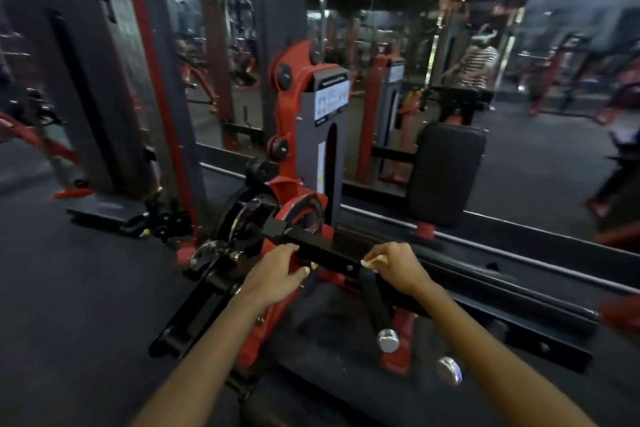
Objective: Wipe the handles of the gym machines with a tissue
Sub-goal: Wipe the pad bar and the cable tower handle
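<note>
Tissue (371, 260), white and crumpled into a small wad, sits in the right hand (398, 269). Only a small edge of it shows between the curled fingers and the thumb, so its full shape cannot be told. The right hand pinches the tissue and holds it against the black square bar (322, 246) of the red and black gym machine (294, 121), at the point where the black handle (375, 305) joins the bar.

The handle is a dark cylinder with a matte grip surface. It points down and toward the camera, and it ends in a shiny chrome cap (388, 340). A second chrome cap (449, 370) shows lower and to the right; what carries it is too dark to make out.

The left hand (277, 274) grips the same square bar further to the left, with fingers curled over the top edge and the thumb lying along the near side. The two hands are apart, with a short stretch of bare bar between them.

Behind the bar stand a round black weight plate (242, 218) and the grey upright panel (325, 135) of the machine. A black back pad (446, 173) stands to the right, in front of a wall mirror (519, 80). The floor (69, 288) is dark.
</note>
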Demonstrator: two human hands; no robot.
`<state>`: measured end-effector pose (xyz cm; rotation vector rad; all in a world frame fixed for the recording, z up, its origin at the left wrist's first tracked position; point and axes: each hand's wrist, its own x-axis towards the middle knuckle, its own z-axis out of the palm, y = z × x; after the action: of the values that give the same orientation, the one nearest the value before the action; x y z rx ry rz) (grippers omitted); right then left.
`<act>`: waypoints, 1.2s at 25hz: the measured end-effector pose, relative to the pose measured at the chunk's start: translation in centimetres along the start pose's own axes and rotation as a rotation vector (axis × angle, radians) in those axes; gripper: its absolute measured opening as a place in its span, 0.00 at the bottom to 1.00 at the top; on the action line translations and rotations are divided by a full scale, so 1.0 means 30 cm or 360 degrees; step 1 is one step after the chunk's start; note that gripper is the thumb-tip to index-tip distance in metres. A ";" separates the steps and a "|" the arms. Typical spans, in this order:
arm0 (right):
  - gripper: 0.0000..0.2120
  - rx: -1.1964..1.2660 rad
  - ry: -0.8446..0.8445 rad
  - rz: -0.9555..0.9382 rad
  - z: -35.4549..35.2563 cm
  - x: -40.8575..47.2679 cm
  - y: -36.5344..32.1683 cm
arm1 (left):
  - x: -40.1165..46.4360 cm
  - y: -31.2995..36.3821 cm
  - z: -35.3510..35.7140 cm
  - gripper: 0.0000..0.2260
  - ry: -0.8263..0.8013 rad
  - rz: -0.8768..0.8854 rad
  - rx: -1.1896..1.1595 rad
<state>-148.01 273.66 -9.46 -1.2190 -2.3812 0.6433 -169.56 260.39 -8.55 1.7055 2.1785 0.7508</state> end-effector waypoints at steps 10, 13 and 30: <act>0.07 -0.0340 0.0059 0.0131 0.177 0.128 0.075 | 0.460 -0.115 0.301 0.23 -0.0353 0.0807 0.0410; 0.10 -0.0353 0.0048 0.0171 0.185 0.103 0.075 | 0.497 -0.150 0.351 0.23 -0.0129 0.1017 0.0489; 0.05 -0.0290 0.0256 0.0231 0.079 -0.069 -0.009 | 0.625 -0.173 0.396 0.35 -0.0094 0.1445 0.0810</act>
<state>-148.30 271.28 -11.51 -1.4717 -2.2719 0.3607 -172.73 280.19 -19.38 2.9823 1.5501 0.2881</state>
